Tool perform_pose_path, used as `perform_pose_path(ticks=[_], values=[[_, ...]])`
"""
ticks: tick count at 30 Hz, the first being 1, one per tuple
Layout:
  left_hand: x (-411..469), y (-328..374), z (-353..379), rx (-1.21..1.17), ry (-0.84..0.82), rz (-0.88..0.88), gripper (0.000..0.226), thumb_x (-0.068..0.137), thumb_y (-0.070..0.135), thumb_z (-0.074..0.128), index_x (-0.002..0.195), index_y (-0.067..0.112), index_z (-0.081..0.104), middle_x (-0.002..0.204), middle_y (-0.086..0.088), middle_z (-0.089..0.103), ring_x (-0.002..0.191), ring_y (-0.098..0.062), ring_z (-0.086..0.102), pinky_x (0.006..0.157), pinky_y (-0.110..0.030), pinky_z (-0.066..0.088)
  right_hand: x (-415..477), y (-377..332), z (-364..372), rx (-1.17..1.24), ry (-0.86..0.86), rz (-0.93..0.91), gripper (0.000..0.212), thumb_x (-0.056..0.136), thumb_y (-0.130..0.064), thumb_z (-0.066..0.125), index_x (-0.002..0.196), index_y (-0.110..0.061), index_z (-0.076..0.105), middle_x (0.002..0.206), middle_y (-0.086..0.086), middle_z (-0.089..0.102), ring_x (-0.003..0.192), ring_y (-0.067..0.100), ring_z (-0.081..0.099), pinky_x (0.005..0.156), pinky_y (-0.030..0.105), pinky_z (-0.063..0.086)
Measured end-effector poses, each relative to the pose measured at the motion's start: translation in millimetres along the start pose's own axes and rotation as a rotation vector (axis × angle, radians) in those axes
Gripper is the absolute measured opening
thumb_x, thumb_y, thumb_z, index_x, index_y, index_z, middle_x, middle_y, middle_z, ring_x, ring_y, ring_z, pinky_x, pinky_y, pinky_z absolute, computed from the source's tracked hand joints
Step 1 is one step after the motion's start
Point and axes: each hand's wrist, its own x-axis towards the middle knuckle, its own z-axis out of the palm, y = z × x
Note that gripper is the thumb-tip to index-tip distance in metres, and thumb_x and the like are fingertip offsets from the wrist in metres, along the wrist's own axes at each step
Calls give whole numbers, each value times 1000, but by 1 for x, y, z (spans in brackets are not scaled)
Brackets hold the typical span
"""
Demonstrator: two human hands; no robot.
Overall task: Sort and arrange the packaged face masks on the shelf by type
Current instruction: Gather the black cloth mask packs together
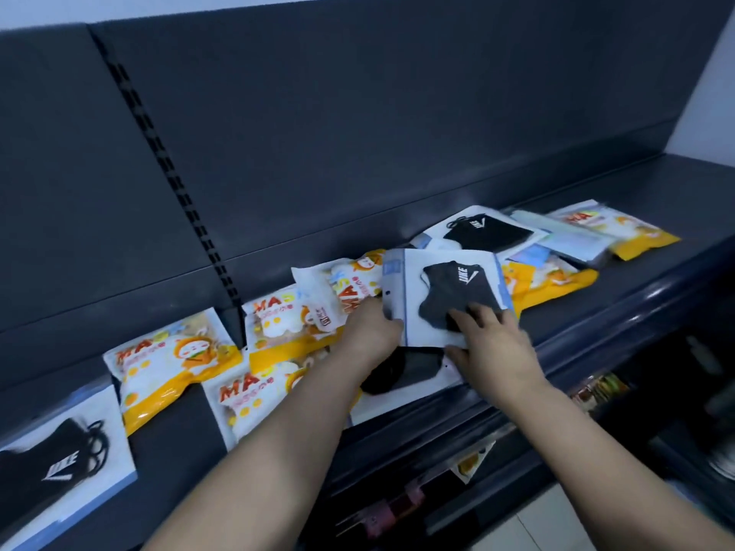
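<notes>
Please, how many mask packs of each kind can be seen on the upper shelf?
black mask packs: 4
orange cartoon packs: 6
pale blue packs: at least 1 (they overlap, so the count is unclear)
Total: at least 11

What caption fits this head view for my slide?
Left hand and right hand hold a black mask packet among orange packets on the dark shelf.

The upper frame is filled by a dark back panel, split at left by a slotted strip. Pale wall is seen upper right, floor tiles lower right.
</notes>
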Motion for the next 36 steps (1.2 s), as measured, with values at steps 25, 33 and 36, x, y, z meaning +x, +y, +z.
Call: perform_pose_path(ticks=[25,33,36], values=[[-22,-3,-35,-1015,305,-214,32,81,9,75,110,1,65,96,-17,75,77,-31,74,59,-39,59,76,3,-11,1068,-31,50,9,87,-28,64,92,-21,69,91,-4,72,86,16,66,85,44,54],[3,10,-18,-1004,495,-159,5,89,2,64,92,6,65,92,-12,72,77,-25,70,74,-35,57,103,54,-22,449,255,-92,26,92,-19,51,116,-22,62,111,2,66,102,25,60,78,38,50],[15,19,-8,-923,477,-116,5,91,3,63,90,8,63,93,-12,72,76,-24,69,71,-32,58,117,72,-18,207,78,-167,42,92,-16,48,133,-17,51,142,7,47,138,26,33,103,47,38]])
